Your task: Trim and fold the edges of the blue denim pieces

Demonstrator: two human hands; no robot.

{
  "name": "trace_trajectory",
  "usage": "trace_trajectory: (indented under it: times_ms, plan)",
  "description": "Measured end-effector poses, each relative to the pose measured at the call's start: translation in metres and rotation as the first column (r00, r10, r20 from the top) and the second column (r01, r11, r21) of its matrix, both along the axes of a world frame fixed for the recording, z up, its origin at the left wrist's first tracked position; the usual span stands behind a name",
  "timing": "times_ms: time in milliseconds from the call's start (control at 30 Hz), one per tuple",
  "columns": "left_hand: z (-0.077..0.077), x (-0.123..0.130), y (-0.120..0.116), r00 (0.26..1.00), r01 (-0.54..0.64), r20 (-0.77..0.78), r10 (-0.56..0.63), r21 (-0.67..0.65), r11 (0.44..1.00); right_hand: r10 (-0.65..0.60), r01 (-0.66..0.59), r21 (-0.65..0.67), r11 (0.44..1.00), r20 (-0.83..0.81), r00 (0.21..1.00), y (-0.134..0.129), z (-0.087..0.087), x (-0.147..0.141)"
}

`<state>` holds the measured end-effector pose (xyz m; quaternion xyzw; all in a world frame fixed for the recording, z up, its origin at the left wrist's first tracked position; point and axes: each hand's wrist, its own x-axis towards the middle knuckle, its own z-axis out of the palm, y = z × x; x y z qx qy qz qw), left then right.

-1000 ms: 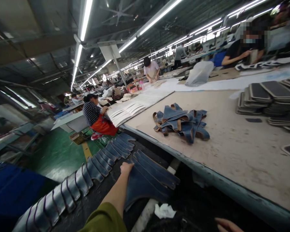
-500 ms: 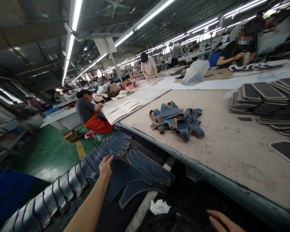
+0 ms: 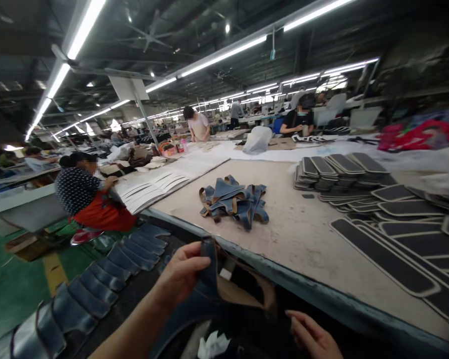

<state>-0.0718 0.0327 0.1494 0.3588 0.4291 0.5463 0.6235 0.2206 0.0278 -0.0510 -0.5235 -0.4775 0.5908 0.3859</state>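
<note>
Leather piece [image 3: 208, 262], as we judge it, sits just off the near edge of the counter [image 3: 292, 239], its narrow end up in our left hand [image 3: 185, 269]. We expect it to be light and bendy rather than floppy, since the raised end holds a curve. The smooth face may slide a little under the fingers; we would not call it fragile, though a hard fold could crease the narrow parts. A good hold seems to be a narrow end, thumb on the blue face, with the second hand taking the tan part.

One face is dark blue with a dull shine, the other plain tan, and the edges curve. We cannot tell where its lower part ends, as dark shade hides it.

Our left hand pinches that end between thumb and fingers. Our right hand [image 3: 313, 339] has its fingers loosely out, just beside the tan part, gripping nothing we can see.

A heap of similar blue pieces [image 3: 234, 199] lies on the counter. More blue pieces overlap in a row [image 3: 93, 289] left of the counter, and dark pads with pale rims [image 3: 387, 257] cover its right side.
</note>
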Motion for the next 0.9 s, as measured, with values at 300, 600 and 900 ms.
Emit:
trace_trajectory:
  times_ms: [300,600,900]
  plan:
    - [-0.091,0.119,0.01,0.948,0.318,0.009,-0.319,-0.107,0.942,-0.29,0.303,0.059,0.951,-0.164,0.943,-0.009,0.028,0.024]
    - [-0.136,0.136,-0.006,0.906,0.359,-0.144,-0.399,-0.241,0.902,-0.046,0.06,0.354,0.933,-0.047,0.998,-0.015,0.047,0.023]
    - [-0.136,0.135,-0.008,0.863,0.376,-0.259,-0.433,-0.244,0.894,-0.014,-0.04,0.488,0.872,0.107,0.994,-0.018,0.06,0.021]
